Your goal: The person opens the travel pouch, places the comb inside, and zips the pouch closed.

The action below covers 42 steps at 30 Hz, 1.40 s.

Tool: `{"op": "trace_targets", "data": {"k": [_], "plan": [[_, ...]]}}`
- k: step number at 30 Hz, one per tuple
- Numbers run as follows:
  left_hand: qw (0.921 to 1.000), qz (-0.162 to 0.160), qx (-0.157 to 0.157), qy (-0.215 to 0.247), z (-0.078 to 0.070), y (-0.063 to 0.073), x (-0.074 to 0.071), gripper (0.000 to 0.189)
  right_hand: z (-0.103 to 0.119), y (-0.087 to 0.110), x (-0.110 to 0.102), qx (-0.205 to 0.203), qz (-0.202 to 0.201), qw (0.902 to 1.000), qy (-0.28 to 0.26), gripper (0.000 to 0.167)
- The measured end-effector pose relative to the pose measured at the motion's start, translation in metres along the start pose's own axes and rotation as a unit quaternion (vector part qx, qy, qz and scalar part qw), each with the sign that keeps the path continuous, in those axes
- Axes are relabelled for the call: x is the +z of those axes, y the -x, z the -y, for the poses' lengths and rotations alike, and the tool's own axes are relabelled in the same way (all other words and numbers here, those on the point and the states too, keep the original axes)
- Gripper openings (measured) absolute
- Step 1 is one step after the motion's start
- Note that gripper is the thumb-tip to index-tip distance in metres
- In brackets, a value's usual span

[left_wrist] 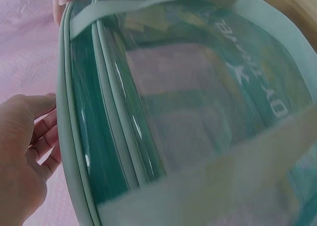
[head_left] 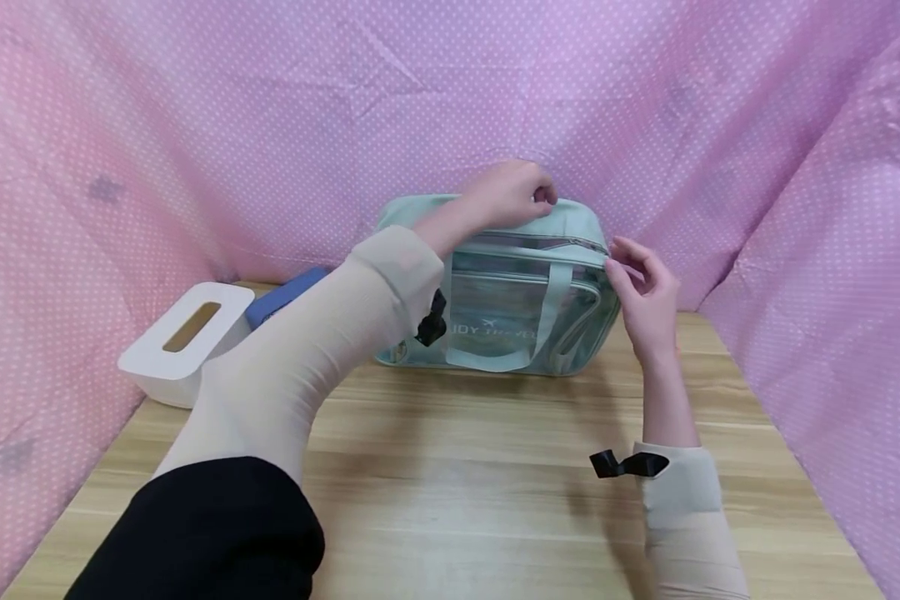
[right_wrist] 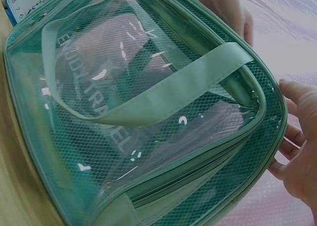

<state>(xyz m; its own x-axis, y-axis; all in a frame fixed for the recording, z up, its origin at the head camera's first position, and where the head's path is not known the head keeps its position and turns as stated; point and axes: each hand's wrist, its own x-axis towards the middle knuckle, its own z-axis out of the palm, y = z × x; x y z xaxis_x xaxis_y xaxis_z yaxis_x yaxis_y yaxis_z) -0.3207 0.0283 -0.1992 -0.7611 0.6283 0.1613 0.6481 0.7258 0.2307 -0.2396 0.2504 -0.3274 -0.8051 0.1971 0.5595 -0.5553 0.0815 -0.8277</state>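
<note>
A pale green, see-through travel bag [head_left: 495, 300] stands on the table, with "ENJOY TRAVEL" lettering and a looped handle [right_wrist: 163, 94] on its front. My left hand [head_left: 506, 196] lies over the bag's top with fingers curled at the upper edge; in the left wrist view, the left hand [left_wrist: 25, 151] has its thumb against that edge. At the upper right corner my right hand [head_left: 648, 296] holds the bag's edge by the zipper [head_left: 581, 242]. The right hand [right_wrist: 302, 137] partly hides its own fingertips behind the rim, so a zipper pull cannot be made out.
On the left stands a white tissue box [head_left: 217, 325] with a slot in its lid. Beside it is a blue object [head_left: 288, 292], partly behind my left arm; the right wrist view shows a blue-framed clock [right_wrist: 27, 3]. Pink dotted cloth [head_left: 270, 125] hangs around the wooden table [head_left: 450, 500].
</note>
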Motion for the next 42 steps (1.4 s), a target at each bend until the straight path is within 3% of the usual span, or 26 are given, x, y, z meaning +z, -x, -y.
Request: {"op": "trace_targets", "data": {"k": [4,15,24,33,42], "plan": [[0.9999,0.004,0.016,-0.002,-0.011,-0.01,0.005,0.029,-0.005,0.006,0.001,-0.01,-0.012,0.9998,-0.014,0.031],[0.9967,0.039,0.038,-0.06,-0.041,-0.03,0.014,0.029,-0.02,0.018,-0.002,-0.038,-0.024,0.9987,0.023,0.033],[0.9861,0.07,0.06,-0.139,-0.061,-0.042,0.024,0.03,-0.025,0.017,-0.002,-0.036,-0.027,0.9982,0.04,0.031],[0.9775,0.087,0.072,-0.178,-0.069,-0.049,0.039,0.028,-0.029,0.023,-0.004,-0.026,-0.033,0.9986,0.031,0.031],[0.9723,0.104,0.07,-0.198,-0.074,-0.054,0.041,0.032,-0.03,0.02,-0.005,-0.031,-0.025,0.9986,0.033,0.032]]}}
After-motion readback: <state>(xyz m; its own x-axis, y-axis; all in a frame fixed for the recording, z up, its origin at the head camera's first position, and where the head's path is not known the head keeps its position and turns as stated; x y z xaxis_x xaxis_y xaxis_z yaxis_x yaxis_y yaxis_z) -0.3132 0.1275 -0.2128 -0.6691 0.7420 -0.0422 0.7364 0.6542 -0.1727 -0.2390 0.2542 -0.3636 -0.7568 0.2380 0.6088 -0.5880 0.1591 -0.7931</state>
